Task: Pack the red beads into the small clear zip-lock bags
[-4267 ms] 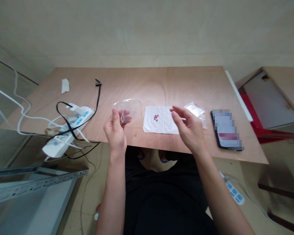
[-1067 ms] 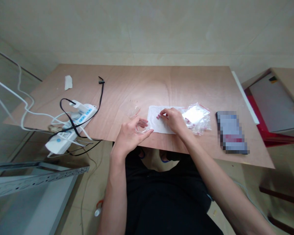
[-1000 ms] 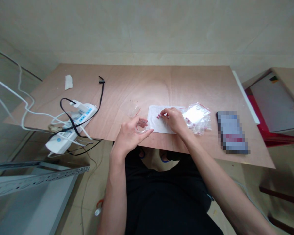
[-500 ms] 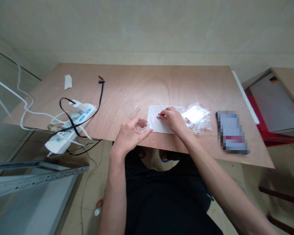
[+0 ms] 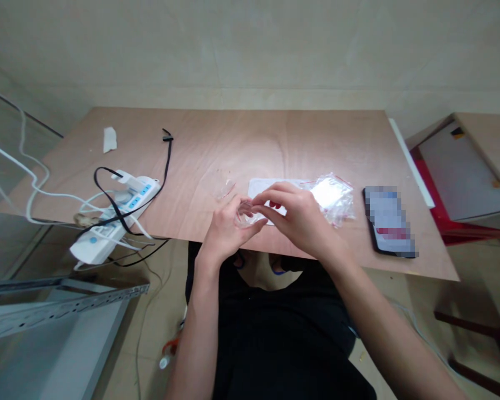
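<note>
Both forearms reach up to the table (image 5: 275,139), and the hands meet above its near edge. The left hand (image 5: 225,226) is tilted inward, its fingers curled round a clear bag (image 5: 244,214), the thumb standing apart from the fingertips. The right hand (image 5: 299,215) comes across palm down, thumb and forefinger pressed together at the bag, just beside the left fingertips; from here I can't tell what, if anything, is between them.

Under the right hand lies one white cloth (image 5: 260,185). A few red beads (image 5: 276,205) show in the gap below its fingers, too hidden to count. To the right is one pile of plastic bags (image 5: 333,197), overlapping, so I can't number them, then one phone (image 5: 388,222). Well to the left there's one power strip (image 5: 92,248) and one paper scrap (image 5: 109,139).
</note>
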`<move>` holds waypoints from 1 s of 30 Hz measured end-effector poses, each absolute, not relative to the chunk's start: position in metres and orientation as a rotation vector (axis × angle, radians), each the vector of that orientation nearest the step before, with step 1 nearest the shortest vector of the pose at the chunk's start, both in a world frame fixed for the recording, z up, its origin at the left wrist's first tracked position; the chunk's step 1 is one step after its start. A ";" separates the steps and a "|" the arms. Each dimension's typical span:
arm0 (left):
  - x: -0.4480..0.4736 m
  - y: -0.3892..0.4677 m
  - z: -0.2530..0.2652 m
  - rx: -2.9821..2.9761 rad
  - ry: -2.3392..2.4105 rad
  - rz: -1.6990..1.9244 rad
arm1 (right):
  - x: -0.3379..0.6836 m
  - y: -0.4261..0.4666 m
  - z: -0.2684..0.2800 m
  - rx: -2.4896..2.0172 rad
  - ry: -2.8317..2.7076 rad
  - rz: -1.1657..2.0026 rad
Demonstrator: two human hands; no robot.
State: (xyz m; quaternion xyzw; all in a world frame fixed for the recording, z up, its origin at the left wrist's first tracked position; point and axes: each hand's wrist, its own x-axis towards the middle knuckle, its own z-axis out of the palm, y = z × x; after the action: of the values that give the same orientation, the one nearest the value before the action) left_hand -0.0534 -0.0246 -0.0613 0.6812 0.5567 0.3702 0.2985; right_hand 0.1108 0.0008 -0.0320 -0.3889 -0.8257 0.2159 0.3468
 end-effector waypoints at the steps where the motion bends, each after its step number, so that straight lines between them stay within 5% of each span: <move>1: -0.051 -0.025 -0.060 1.820 1.466 0.983 | 0.109 -0.003 -0.028 -0.984 -2.217 0.554; 16: -0.042 -0.028 -0.055 1.824 1.396 1.079 | 0.103 -0.011 -0.020 -1.094 -2.372 0.358; 30: -0.045 -0.032 -0.056 1.444 1.089 1.275 | 0.135 -0.010 -0.022 -1.046 -2.069 0.755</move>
State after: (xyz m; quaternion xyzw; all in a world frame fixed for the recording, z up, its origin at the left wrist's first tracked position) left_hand -0.0451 -0.0315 -0.0564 0.5836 0.4401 0.5151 0.4476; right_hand 0.1353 -0.0095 -0.0224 -0.4029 -0.7965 0.2909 0.3444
